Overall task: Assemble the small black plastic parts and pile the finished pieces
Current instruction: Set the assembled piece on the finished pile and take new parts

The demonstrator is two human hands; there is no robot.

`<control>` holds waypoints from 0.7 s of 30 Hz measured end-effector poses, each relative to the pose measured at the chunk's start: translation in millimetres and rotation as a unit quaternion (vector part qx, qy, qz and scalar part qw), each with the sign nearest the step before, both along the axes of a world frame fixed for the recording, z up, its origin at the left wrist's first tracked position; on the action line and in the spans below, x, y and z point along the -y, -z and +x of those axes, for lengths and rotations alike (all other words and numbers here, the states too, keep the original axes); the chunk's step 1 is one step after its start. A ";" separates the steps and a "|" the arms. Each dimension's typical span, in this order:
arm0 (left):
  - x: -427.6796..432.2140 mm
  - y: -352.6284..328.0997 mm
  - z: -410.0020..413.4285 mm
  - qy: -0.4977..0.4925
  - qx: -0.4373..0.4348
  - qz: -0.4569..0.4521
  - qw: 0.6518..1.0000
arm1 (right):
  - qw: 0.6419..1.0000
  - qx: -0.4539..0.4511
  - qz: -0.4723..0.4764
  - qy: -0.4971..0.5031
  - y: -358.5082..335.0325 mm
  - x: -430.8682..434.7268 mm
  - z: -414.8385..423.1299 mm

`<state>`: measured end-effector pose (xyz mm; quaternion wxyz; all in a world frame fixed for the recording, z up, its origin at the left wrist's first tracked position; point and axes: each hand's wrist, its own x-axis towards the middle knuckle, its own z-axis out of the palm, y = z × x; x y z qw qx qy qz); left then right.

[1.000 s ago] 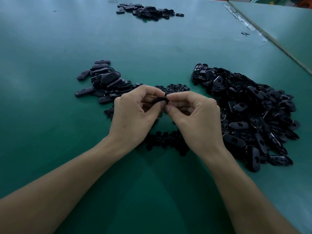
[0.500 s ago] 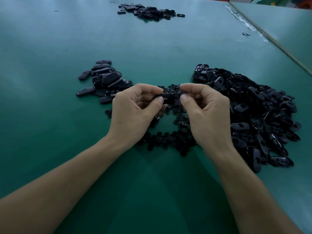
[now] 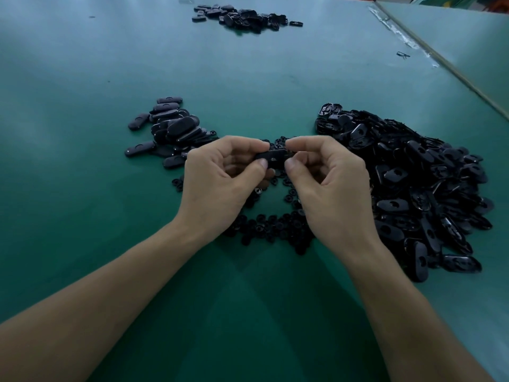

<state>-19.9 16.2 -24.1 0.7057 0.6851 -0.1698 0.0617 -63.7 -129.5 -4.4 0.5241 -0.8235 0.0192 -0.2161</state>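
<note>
A small black oval plastic piece (image 3: 273, 158) is held above the green table, pinched at its left end by my left hand (image 3: 220, 183) and at its right end by my right hand (image 3: 327, 186). Behind my left hand lies a pile of closed oval pieces (image 3: 170, 128). A large heap of open black oval shells (image 3: 413, 183) spreads out to the right of my right hand. Small round black parts (image 3: 272, 227) lie scattered under and between my hands.
Another pile of black parts (image 3: 245, 17) lies at the far edge of the green table (image 3: 82, 188). A seam with a strip (image 3: 440, 59) runs diagonally at the far right. One lone small part (image 3: 402, 54) sits near that seam.
My hands drew apart along the piece, so it now shows between the fingertips. My right hand shifted to the right and both hands rose a little away from me.
</note>
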 end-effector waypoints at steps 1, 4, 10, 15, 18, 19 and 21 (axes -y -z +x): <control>0.3 -0.3 -0.6 0.002 0.002 0.001 1.000 | 1.000 0.002 0.000 -0.003 -0.1 -1.0 -0.5; 1.2 -1.0 -1.7 -0.001 0.015 0.012 1.000 | 1.000 0.007 -0.012 -0.015 -1.0 -3.4 -1.3; 0.7 0.2 -0.6 -0.003 0.027 0.031 0.999 | 1.000 0.005 -0.024 -0.012 -0.8 -4.0 -1.9; 1.2 1.6 -0.3 0.012 0.044 0.063 0.997 | 1.000 -0.005 -0.018 -0.006 0.2 -4.3 -0.5; 1.8 2.1 -1.4 0.009 0.064 0.091 0.994 | 1.000 -0.008 -0.025 0.000 0.7 -4.0 -0.7; 1.8 2.3 -1.6 0.006 0.073 0.099 0.992 | 0.999 -0.008 -0.031 0.001 0.5 -4.0 -1.1; 1.8 2.7 -2.0 -0.002 0.089 0.114 0.990 | 0.999 -0.009 -0.044 0.001 -0.6 -3.3 -1.9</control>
